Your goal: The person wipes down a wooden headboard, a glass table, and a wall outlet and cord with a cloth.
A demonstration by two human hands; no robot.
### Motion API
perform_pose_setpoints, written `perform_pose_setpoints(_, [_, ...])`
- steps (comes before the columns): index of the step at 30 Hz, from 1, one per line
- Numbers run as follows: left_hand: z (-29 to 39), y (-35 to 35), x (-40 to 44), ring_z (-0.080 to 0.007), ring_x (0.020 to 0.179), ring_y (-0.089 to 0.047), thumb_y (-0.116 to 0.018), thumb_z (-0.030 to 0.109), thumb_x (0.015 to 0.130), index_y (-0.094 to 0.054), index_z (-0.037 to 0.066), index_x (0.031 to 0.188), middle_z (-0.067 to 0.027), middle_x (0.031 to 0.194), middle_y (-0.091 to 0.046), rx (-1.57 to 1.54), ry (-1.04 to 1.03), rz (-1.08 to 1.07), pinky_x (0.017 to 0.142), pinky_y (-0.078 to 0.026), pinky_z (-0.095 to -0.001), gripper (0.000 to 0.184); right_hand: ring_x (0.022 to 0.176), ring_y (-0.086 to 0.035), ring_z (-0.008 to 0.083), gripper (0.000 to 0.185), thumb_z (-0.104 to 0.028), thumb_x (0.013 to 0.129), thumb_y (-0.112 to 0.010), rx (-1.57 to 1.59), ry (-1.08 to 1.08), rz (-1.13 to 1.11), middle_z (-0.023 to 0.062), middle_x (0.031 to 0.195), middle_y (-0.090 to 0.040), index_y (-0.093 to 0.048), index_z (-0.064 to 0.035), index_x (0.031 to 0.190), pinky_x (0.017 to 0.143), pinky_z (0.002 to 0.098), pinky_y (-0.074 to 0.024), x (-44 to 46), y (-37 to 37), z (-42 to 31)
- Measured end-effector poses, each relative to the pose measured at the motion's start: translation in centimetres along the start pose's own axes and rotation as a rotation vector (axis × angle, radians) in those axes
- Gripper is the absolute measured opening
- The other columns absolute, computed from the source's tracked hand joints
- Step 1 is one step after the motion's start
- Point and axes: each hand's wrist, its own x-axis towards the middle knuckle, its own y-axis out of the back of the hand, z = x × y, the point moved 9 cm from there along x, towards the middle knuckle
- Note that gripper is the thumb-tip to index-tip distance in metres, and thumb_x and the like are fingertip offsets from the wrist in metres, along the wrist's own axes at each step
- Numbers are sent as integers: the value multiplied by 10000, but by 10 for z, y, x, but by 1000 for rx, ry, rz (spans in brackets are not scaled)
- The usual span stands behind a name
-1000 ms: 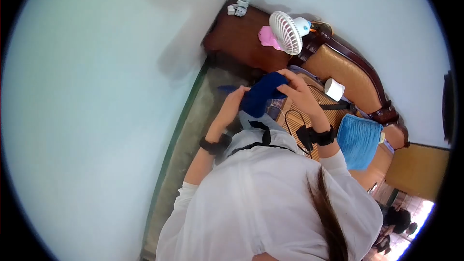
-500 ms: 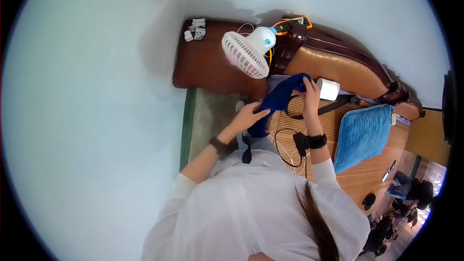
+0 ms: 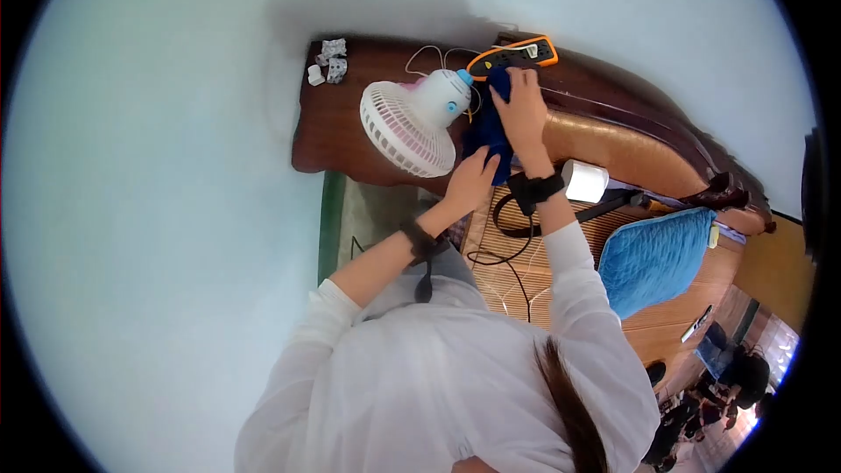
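A dark blue cloth [image 3: 491, 123] lies against the wooden armrest, just right of the white fan [image 3: 412, 127]. My right hand [image 3: 523, 114] has its fingers closed on the upper end of the cloth. Lower down, my left hand [image 3: 471, 180] grips the cloth's bottom end near the fan's cage. Parts of the cloth are covered by my fingers. Black bands sit on both my wrists.
An orange-edged power strip [image 3: 517, 54] lies above my right hand. The brown side table [image 3: 337, 127] holds small white packets [image 3: 333, 61]. On the bench are a white roll [image 3: 584, 181], a blue cushion [image 3: 657, 258], cables and a remote [image 3: 696, 323]. People are at lower right.
Both hands have moved up with the blue cloth, from over the bench seat to the armrest beside the fan. The view has shifted, showing more of the side table and power strip.
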Motion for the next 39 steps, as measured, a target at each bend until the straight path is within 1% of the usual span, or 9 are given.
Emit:
perform_pose_setpoints(10, [34,-6,18,-395,925,-551,-434,282,921,-451,-82,1172,-279,1008,-569,-14,-80,-29,793,-440,-414,443,833,-569,328,322,-109,745,-626,18,-150,11,110,954,-540,-570,-63,1059,690,378,-482,28,26,68])
perform_pose_setpoints(17, [12,-37,29,-410,904,-548,-412,225,925,-389,-27,1232,-268,985,-572,55,-10,-142,781,-435,-412,397,808,-562,311,310,-130,759,-619,-216,68,3,130,923,-518,-552,-57,1053,665,396,-493,39,20,34])
perform_pose_setpoints(20, [-22,-44,35,-401,799,-578,-411,238,923,-406,-81,1195,-254,878,-594,113,-225,42,690,-468,-450,420,834,-549,308,331,-135,764,-608,-185,60,5,132,944,-509,-526,-65,1077,672,410,-484,7,18,27])
perform_pose_setpoints(25, [-87,-72,19,-409,863,-558,-387,257,910,-500,-59,1068,-278,949,-577,333,98,-345,751,-442,-462,371,846,-553,319,367,-124,754,-613,-299,111,-215,127,943,-537,-501,-62,1098,716,418,-456,-69,-54,61])
perform_pose_setpoints(28, [-107,-74,-10,-398,904,-555,-404,248,895,-515,-57,1052,-268,993,-572,445,99,-527,775,-437,-463,361,867,-564,346,379,-111,754,-603,-240,-247,-488,160,953,-574,-490,-41,1110,733,435,-453,-123,-100,121])
perform_pose_setpoints(30, [-119,-77,-20,-390,949,-547,-416,254,884,-524,-58,1047,-257,1031,-566,549,63,-667,800,-432,-459,368,880,-568,364,356,-117,775,-588,-31,-279,-458,184,955,-588,-492,-21,1104,749,438,-448,-128,-104,123])
perform_pose_setpoints(35, [-78,-35,-1,-398,901,-562,-483,237,871,-491,-47,1128,-250,1009,-581,416,38,-287,777,-448,-451,383,861,-584,359,262,-150,826,-563,576,-491,24,205,915,-606,-532,33,1011,742,406,-444,-103,-62,129])
perform_pose_setpoints(38, [-43,-22,11,-404,924,-549,-482,248,877,-465,-53,1163,-258,1035,-568,201,-35,-119,797,-439,-449,416,806,-570,213,264,-160,841,-559,691,-652,8,135,885,-615,-540,34,1019,735,322,-436,-77,-48,119])
perform_pose_setpoints(39, [-35,-22,13,-415,945,-533,-476,257,884,-458,-60,1165,-271,1058,-551,204,-29,-130,814,-429,-447,424,790,-584,264,293,-183,829,-584,666,-687,-60,159,872,-618,-537,50,1001,724,339,-438,-81,-70,134])
